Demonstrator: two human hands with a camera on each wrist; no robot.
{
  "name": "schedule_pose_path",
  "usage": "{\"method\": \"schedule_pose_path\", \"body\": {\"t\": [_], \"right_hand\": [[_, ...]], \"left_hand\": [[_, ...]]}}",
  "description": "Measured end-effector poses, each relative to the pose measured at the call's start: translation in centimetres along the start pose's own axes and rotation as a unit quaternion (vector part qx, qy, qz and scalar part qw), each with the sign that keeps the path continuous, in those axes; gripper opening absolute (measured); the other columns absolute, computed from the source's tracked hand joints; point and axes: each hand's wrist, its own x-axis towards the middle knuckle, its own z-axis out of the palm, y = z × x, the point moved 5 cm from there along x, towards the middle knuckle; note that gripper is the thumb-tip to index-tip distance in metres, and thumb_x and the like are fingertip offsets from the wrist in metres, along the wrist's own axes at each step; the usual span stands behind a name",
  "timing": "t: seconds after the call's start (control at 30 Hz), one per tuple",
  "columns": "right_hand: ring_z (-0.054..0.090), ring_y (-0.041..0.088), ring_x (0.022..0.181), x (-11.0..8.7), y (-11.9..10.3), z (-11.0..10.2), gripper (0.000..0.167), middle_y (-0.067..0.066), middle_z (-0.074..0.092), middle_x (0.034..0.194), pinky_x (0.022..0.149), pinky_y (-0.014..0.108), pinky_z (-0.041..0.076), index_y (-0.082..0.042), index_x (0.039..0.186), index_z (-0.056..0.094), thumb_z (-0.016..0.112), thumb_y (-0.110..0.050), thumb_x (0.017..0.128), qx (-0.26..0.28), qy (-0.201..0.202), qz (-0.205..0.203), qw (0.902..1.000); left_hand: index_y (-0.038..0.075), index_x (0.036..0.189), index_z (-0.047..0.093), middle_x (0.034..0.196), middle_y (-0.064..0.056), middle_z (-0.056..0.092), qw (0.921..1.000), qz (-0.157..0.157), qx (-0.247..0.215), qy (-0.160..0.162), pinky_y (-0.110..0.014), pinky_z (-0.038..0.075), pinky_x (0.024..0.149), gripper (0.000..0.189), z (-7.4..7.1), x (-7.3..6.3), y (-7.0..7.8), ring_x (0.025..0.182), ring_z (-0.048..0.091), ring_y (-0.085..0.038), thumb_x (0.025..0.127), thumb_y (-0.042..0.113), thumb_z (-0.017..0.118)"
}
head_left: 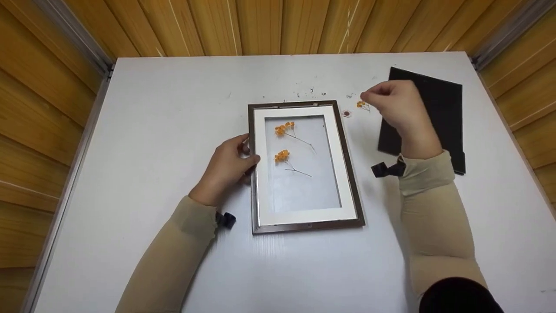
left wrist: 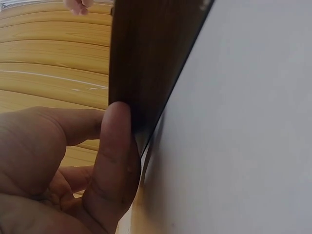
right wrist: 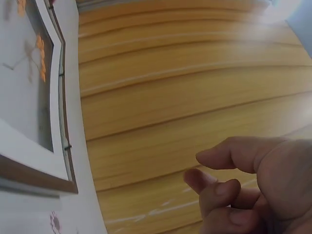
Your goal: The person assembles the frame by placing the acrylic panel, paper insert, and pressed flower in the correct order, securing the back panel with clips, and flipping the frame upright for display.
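At upper right, the little orange flower (head_left: 360,104) is just below my right hand (head_left: 398,106), finger and thumb apart.

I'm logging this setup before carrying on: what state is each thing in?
Frame: held at its left edge
Mat: inside frame
Upper sprig: within mat opening
Lower sprig: likewise
Small sprig: outside frame
Red flower: outside frame
Board: on table, partly hidden
Left hand: grips frame
Right hand: raised, fingers bent, nothing visibly held
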Motion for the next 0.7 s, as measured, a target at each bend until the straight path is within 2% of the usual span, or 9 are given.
{"method": "schedule_pose_path", "body": {"t": [0.1, 0.2, 0.3, 0.37, 0.5, 0.57, 0.7], "right_hand": [[0.061, 0.010, 0.102, 1.4, 2.0, -0.4, 0.031, -0.014, 0.075, 0.100, 0.084, 0.028, 0.048, -0.001, 0.116, 0.086, 0.077, -0.028, 0.104, -0.004, 0.021, 0.025, 0.9994], [0.062, 0.015, 0.110, 2.7, 4.2, -0.2, 0.033, 0.002, 0.079, 0.115, 0.088, 0.029, 0.050, 0.002, 0.120, 0.084, 0.075, -0.026, 0.104, -0.020, 0.024, 0.048, 0.9984], [0.064, 0.024, 0.118, 3.6, 6.1, 0.4, 0.035, 0.019, 0.078, 0.132, 0.089, 0.032, 0.052, 0.004, 0.125, 0.083, 0.074, -0.023, 0.104, -0.039, 0.015, 0.069, 0.9968], [0.063, 0.031, 0.128, 3.9, 7.1, 0.8, 0.038, 0.026, 0.073, 0.144, 0.096, 0.036, 0.053, 0.004, 0.130, 0.081, 0.072, -0.022, 0.104, -0.053, 0.005, 0.078, 0.9956], [0.060, 0.039, 0.139, 4.5, 8.2, 1.3, 0.045, 0.029, 0.065, 0.157, 0.105, 0.043, 0.054, 0.001, 0.142, 0.076, 0.072, -0.022, 0.104, -0.079, -0.019, 0.091, 0.9925], [0.061, 0.041, 0.137, 4.7, 8.4, 1.6, 0.047, 0.030, 0.063, 0.159, 0.104, 0.043, 0.056, 0.001, 0.145, 0.074, 0.072, -0.023, 0.104, -0.097, -0.027, 0.095, 0.9903], [0.066, 0.046, 0.133, 4.8, 8.9, 1.8, 0.049, 0.032, 0.067, 0.154, 0.104, 0.050, 0.059, 0.004, 0.144, 0.074, 0.073, -0.027, 0.106, -0.145, -0.023, 0.103, 0.9837]], "left_hand": [[0.008, 0.170, 0.051, 0.134, -0.012, 0.069, 1.0000, -0.006, -0.002, -0.004, -0.041, 0.054, 0.108, 0.072, 0.1, -0.1, 0.0, 0.121, 0.061, -0.027, 0.105, 0.021, 0.078], [0.007, 0.170, 0.051, 0.134, -0.013, 0.068, 1.0000, -0.005, 0.000, -0.003, -0.043, 0.054, 0.109, 0.072, 0.1, 0.0, 0.0, 0.121, 0.061, -0.028, 0.105, 0.020, 0.078], [0.007, 0.170, 0.050, 0.138, -0.014, 0.068, 1.0000, -0.007, 0.002, -0.003, -0.045, 0.054, 0.111, 0.072, 0.0, -0.1, -0.1, 0.123, 0.061, -0.028, 0.105, 0.020, 0.078], [0.006, 0.170, 0.050, 0.142, -0.015, 0.068, 0.9999, -0.009, 0.002, -0.004, -0.046, 0.054, 0.114, 0.072, 0.0, -0.1, -0.2, 0.125, 0.061, -0.029, 0.105, 0.020, 0.078], [0.005, 0.170, 0.050, 0.147, -0.014, 0.068, 1.0000, -0.006, 0.006, -0.005, -0.047, 0.053, 0.118, 0.072, 0.1, -0.1, -0.2, 0.128, 0.060, -0.028, 0.105, 0.020, 0.078], [0.006, 0.169, 0.051, 0.143, -0.013, 0.069, 1.0000, 0.000, 0.009, -0.002, -0.044, 0.054, 0.112, 0.071, 0.1, -0.1, -0.2, 0.120, 0.062, -0.027, 0.105, 0.020, 0.078], [0.008, 0.168, 0.054, 0.129, -0.010, 0.070, 0.9997, 0.014, 0.017, 0.006, -0.037, 0.054, 0.089, 0.069, 0.1, 0.0, -0.1, 0.095, 0.060, -0.021, 0.105, 0.020, 0.077]]}}
